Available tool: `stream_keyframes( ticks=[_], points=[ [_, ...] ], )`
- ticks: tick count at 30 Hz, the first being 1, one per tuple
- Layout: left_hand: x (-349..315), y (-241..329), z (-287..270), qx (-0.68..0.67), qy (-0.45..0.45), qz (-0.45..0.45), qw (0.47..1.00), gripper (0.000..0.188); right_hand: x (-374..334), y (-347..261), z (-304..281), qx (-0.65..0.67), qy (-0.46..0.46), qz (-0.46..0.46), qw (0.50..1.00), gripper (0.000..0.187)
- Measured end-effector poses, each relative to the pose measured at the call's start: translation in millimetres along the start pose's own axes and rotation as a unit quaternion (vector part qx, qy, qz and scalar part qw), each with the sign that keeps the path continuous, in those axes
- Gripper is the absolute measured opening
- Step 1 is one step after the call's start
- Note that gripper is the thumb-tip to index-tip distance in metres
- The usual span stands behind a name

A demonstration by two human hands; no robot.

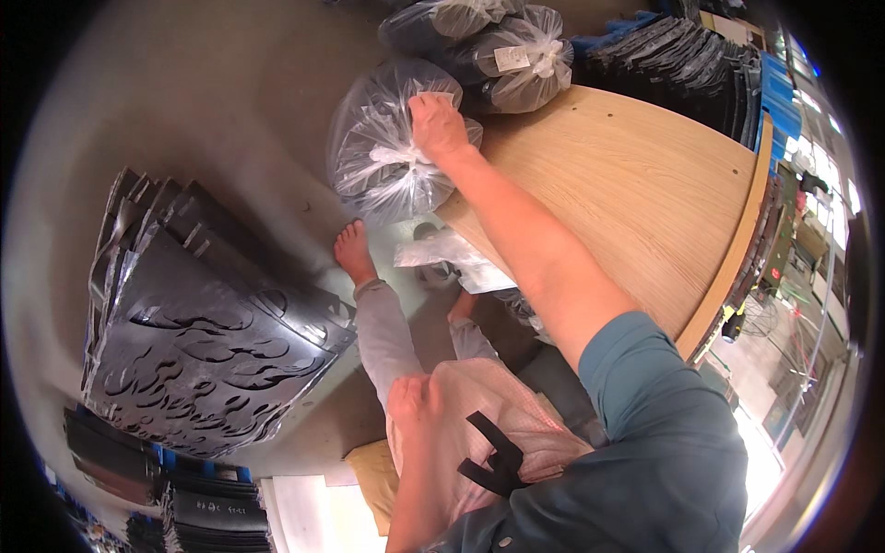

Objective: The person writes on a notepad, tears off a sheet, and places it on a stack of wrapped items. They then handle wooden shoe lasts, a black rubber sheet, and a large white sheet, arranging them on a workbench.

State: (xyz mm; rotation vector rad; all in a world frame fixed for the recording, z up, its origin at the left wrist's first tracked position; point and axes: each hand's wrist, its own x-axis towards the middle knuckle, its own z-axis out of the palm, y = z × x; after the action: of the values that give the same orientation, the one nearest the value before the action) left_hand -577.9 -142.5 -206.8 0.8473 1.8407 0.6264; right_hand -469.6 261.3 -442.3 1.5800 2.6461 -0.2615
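Note:
My right hand (438, 127) reaches out over a clear plastic bag (392, 175) whose mouth is gathered into a white knot. Its fingers are closed at the top of the bag, where a bit of pale paper, perhaps a label, shows beside them. What fills this bag is hard to make out through the crinkled film. My left hand (415, 401) rests on my knee over pink cloth (484, 392), fingers laid over it and holding nothing.
Two more tied bags with dark contents stand behind, one bearing a white label (512, 59). A wooden tabletop (636, 175) lies under my right arm. Leaning at left are black sheets (212, 341) with flame-shaped cut-outs. Dark stacked pieces (682, 60) sit at far right.

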Motion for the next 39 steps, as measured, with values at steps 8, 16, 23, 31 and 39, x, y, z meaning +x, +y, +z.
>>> stream_keyframes(
  ticks=[8, 16, 23, 31, 39],
  points=[
    [21.6, 13.3, -1.8, 0.006, 0.005, 0.022, 1.0, 0.014, 5.0, 24.9, -0.5, 0.175, 0.062, 0.196, 0.963, 0.023],
    [26.3, 11.8, -6.7, 0.028, -0.009, -0.001, 1.0, 0.014, 14.6, 69.2, 29.9, 0.217, -0.127, 0.311, 0.917, 0.027],
    [31.2, 18.0, -3.0, 0.024, -0.015, 0.016, 0.999, 0.015, -26.2, 30.6, -5.6, 0.149, 0.073, 0.476, 0.864, 0.028],
    [13.7, 6.9, -4.8, 0.036, -0.032, 0.011, 0.999, 0.015, -72.4, -48.0, 22.4, 0.43, -0.059, 0.511, 0.742, 0.047],
    [12.9, 2.9, -11.4, 0.082, -0.043, 0.028, 0.995, 0.015, -63.4, -13.3, 15.0, 0.394, -0.205, 0.369, 0.816, 0.048]
  ],
)
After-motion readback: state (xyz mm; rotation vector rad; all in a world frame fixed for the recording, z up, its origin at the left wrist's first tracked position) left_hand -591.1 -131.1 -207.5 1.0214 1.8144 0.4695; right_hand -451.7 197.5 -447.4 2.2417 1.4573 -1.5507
